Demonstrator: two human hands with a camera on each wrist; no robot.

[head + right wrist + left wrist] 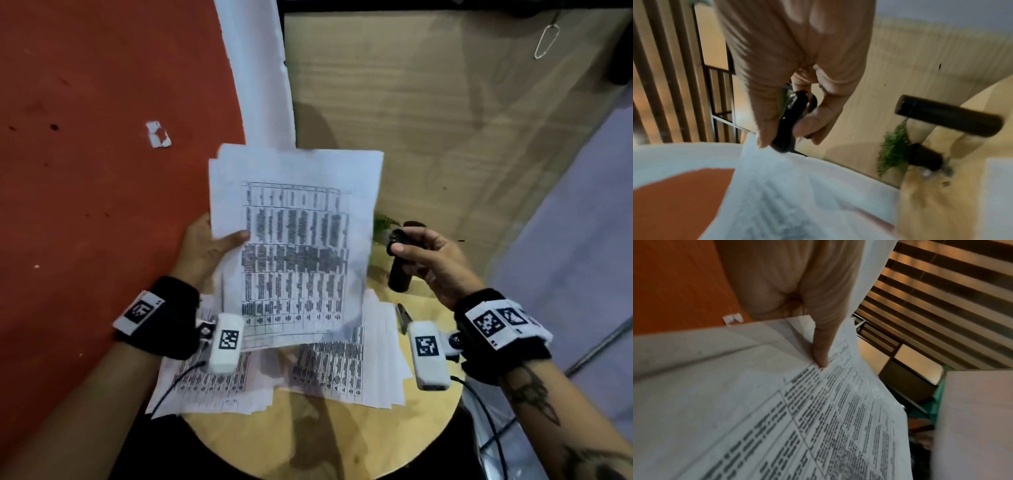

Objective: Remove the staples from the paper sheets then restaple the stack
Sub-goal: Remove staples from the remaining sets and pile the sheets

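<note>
Two hands are busy. More loose sheets (346,370) lie on the round surface (342,442), the biggest thing here. Above it, the left hand (205,250) holds up the paper stack (294,240), thumb on top, pinching its left edge. The stack's long side runs away from the person, top edge far. The right hand (431,260) curls round a small black tool (789,120), maybe the staple remover. I think it should keep the stack still, find the staple corner, then bring the tool in slowly.
</note>
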